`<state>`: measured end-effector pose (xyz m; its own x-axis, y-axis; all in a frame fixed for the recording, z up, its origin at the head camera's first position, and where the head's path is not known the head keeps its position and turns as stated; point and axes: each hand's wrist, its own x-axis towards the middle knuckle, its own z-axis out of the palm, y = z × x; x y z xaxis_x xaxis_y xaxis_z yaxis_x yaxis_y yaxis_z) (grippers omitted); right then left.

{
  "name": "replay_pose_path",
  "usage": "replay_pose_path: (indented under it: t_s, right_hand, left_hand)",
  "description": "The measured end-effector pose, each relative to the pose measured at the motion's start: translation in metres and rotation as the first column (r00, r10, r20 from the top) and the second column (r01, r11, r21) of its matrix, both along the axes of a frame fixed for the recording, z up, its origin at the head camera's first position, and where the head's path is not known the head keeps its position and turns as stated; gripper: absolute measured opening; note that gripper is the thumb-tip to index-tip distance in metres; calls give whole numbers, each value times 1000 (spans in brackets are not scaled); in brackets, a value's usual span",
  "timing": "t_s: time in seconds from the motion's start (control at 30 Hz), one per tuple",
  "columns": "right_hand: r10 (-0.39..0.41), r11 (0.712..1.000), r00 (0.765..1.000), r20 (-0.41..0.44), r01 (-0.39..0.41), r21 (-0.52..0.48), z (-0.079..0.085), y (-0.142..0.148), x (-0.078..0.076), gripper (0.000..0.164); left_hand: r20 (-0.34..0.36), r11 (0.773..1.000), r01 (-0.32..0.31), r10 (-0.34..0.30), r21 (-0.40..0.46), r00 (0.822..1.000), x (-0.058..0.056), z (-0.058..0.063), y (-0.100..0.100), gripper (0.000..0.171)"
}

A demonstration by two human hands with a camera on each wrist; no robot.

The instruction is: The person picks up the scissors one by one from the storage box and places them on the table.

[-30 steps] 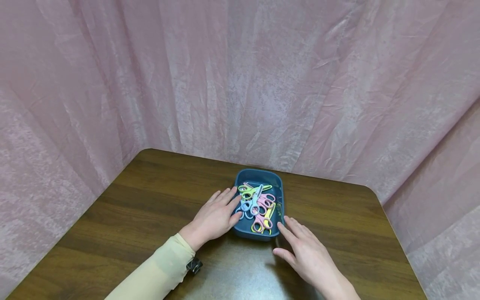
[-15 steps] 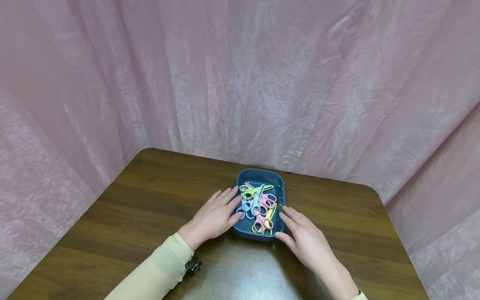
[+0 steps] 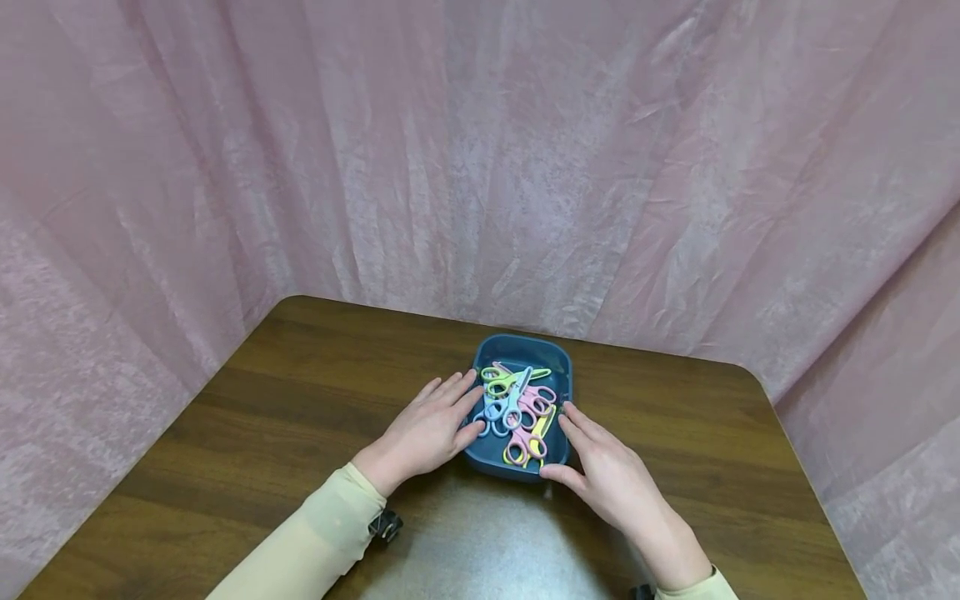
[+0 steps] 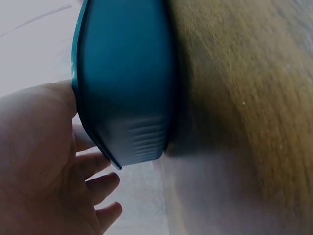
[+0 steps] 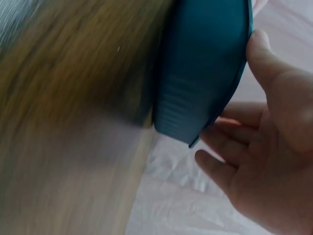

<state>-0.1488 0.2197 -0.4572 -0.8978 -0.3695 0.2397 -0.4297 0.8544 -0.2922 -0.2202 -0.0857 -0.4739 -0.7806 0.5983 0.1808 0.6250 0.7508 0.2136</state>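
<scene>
A dark blue plastic tub (image 3: 517, 345) stands on the table with several children's scissors inside. Among them are light blue scissors (image 3: 512, 410), pink scissors (image 3: 516, 457), green scissors (image 3: 497, 388) and yellow scissors (image 3: 545, 427), overlapping in a loose heap. My left hand (image 3: 423, 435) lies along the tub's left side, its fingers fairly straight and touching the rim. On the opposite side my right hand (image 3: 617, 473) touches the rim, thumb at the near right corner. Both wrist views show the tub's outer wall (image 4: 124, 78) beside the hands; the scissors are hidden there.
The brown wooden table (image 3: 315, 367) has rounded far corners. A pink velvety curtain (image 3: 517, 167) hangs behind it and along both sides. A small black wrist device (image 3: 386, 527) sits at the left sleeve (image 3: 330, 521).
My right hand has moved forward and left, from just off the tub's near right corner to its right rim. The left hand has stayed nearly in place.
</scene>
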Motion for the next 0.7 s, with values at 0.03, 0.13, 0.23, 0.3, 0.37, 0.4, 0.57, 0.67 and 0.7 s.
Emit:
replay_pose_path:
  t_s: [0.03, 0.13, 0.23, 0.3, 0.37, 0.4, 0.57, 0.67, 0.7]
  right_hand:
    - [-10, 1000, 1000, 5, 10, 2, 1, 0, 1, 83]
    - [-38, 999, 999, 13, 38, 13, 3, -2, 2, 85]
    - [-54, 998, 998, 13, 53, 28, 5, -4, 2, 84]
    - [-57, 998, 998, 17, 57, 38, 7, -7, 1, 83]
    - [-62, 997, 998, 26, 61, 45, 8, -9, 0, 83]
    - [-64, 997, 997, 31, 63, 47, 8, -10, -1, 82]
    - [-77, 996, 995, 57, 75, 50, 9, -14, -3, 81]
    - [-80, 996, 995, 60, 78, 47, 8, -16, -4, 80]
    - [-80, 996, 995, 58, 78, 45, 8, -16, -5, 80]
  left_hand:
    - [-7, 1000, -5, 5, -1, 1000, 0, 0, 1, 63]
    - [-32, 1000, -22, 22, -17, 999, 0, 0, 4, 63]
    - [-58, 999, -34, 33, -24, 998, 2, 1, 6, 63]
    - [-76, 999, -35, 33, -20, 997, 3, 3, 6, 64]
    - [-98, 999, -31, 30, -11, 995, 4, 5, 6, 64]
    - [-109, 1000, -29, 28, -8, 994, 5, 6, 7, 64]
    - [-184, 1000, -11, 7, -19, 983, 3, 7, 11, 62]
    - [-225, 1000, 9, -14, -25, 974, 0, 5, 16, 60]
    - [-232, 1000, 15, -20, -24, 972, -1, 6, 17, 60]
